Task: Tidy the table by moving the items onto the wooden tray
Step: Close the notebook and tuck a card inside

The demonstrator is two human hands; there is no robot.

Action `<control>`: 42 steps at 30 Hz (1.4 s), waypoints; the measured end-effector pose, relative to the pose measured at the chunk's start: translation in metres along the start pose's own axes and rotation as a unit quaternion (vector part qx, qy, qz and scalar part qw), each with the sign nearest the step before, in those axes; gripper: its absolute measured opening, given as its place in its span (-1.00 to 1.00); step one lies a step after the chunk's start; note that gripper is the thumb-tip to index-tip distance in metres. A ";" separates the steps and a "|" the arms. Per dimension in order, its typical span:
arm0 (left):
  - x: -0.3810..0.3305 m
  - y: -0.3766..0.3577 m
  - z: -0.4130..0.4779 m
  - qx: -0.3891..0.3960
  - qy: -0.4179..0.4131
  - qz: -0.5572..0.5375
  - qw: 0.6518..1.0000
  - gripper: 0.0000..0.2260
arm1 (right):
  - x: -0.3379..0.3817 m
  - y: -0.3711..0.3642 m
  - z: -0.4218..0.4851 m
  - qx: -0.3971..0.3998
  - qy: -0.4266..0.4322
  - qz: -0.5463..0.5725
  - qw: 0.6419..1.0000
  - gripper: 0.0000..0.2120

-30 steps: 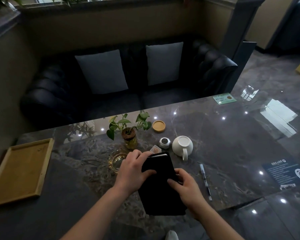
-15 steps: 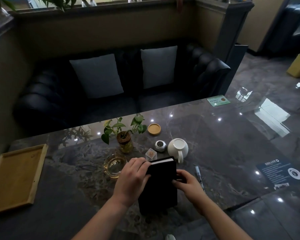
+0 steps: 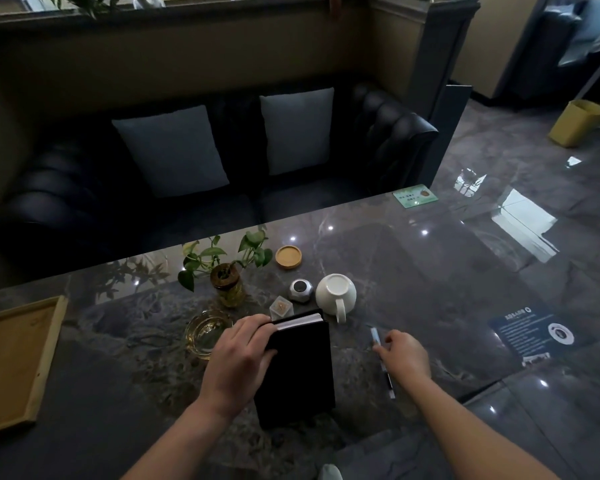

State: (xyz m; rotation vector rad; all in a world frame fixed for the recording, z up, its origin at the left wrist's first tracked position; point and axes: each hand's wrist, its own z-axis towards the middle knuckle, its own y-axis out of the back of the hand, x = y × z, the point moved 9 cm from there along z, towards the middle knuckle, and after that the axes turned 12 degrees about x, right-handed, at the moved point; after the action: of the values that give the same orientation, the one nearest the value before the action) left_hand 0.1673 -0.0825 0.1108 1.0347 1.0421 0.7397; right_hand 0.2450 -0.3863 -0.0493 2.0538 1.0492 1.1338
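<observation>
A black notebook [image 3: 298, 365] is held near the table's front, its top edge gripped by my left hand [image 3: 239, 355]. My right hand [image 3: 404, 356] has come off it and rests over a pen [image 3: 376, 336] lying on the table to the right, fingers curled at the pen; whether it grips the pen is unclear. The wooden tray [image 3: 18, 362] sits bare at the far left edge. A white cup [image 3: 336, 294] lies tipped behind the notebook, beside a small silver pot [image 3: 301, 289], a tiny clear box [image 3: 281, 306], a glass ashtray [image 3: 205, 334] and a wooden coaster [image 3: 288, 257].
A potted vine in a glass jar [image 3: 227, 284] stands behind the ashtray. A green card [image 3: 414, 196] and a dark printed sticker [image 3: 530, 336] lie flat on the marble table [image 3: 413, 278]. A black sofa with two grey cushions faces the table's far side.
My right hand let go of the notebook and moved right onto the pen. My left hand keeps the notebook by its top edge. The camera tilted up slightly.
</observation>
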 end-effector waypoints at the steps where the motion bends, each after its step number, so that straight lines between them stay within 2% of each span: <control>1: 0.000 0.000 0.000 0.001 0.001 0.000 1.000 -0.61 | -0.001 -0.003 0.001 0.004 0.000 -0.007 1.000 -0.78; 8: 0.000 -0.001 -0.002 -0.001 0.011 0.003 1.000 -0.60 | 0.001 -0.009 0.002 0.008 0.022 -0.062 0.998 -0.88; 10: 0.000 -0.002 -0.003 -0.004 0.010 0.002 1.000 -0.59 | 0.008 -0.003 -0.001 0.000 0.034 -0.026 0.999 -0.78; 12: 0.000 -0.001 -0.005 -0.009 0.007 -0.003 1.000 -0.61 | 0.023 0.008 -0.009 -0.009 0.076 0.071 0.995 -0.56; 15: -0.003 0.000 -0.006 -0.020 -0.002 0.002 1.000 -0.64 | 0.062 0.043 -0.034 -0.046 0.183 0.170 0.967 -0.27; 17: -0.004 0.000 -0.005 -0.023 0.001 -0.001 1.000 -0.66 | 0.090 0.072 -0.054 -0.083 0.266 0.201 0.939 -0.23; 21: -0.003 0.000 -0.004 -0.024 0.013 -0.011 1.000 -0.68 | 0.139 0.108 -0.085 -0.093 0.379 0.250 0.886 -0.32; 26: -0.003 0.001 -0.007 -0.042 0.011 -0.017 0.999 -0.72 | 0.179 0.097 -0.103 -0.036 0.436 0.253 0.863 -0.34; 33: -0.006 0.003 -0.010 -0.066 0.001 0.003 0.998 -0.80 | 0.215 0.046 -0.116 0.038 0.455 0.142 0.878 -0.55; 37: -0.005 0.003 -0.010 -0.072 0.004 -0.011 0.997 -0.78 | 0.229 0.040 -0.119 0.037 0.463 0.077 0.882 -0.72; 40: 0.001 0.005 -0.013 -0.097 0.019 -0.072 0.992 -0.68 | 0.235 0.033 -0.121 0.047 0.460 0.050 0.885 -0.78; 42: 0.018 0.004 -0.018 -0.116 0.084 -0.165 0.976 -0.54 | 0.236 0.029 -0.120 0.059 0.450 0.055 0.889 -0.80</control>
State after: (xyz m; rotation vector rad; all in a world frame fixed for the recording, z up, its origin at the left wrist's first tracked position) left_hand 0.1564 -0.0595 0.1056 0.5862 1.2046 0.6648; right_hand 0.2297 -0.1914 0.1316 1.6576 1.4324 2.2342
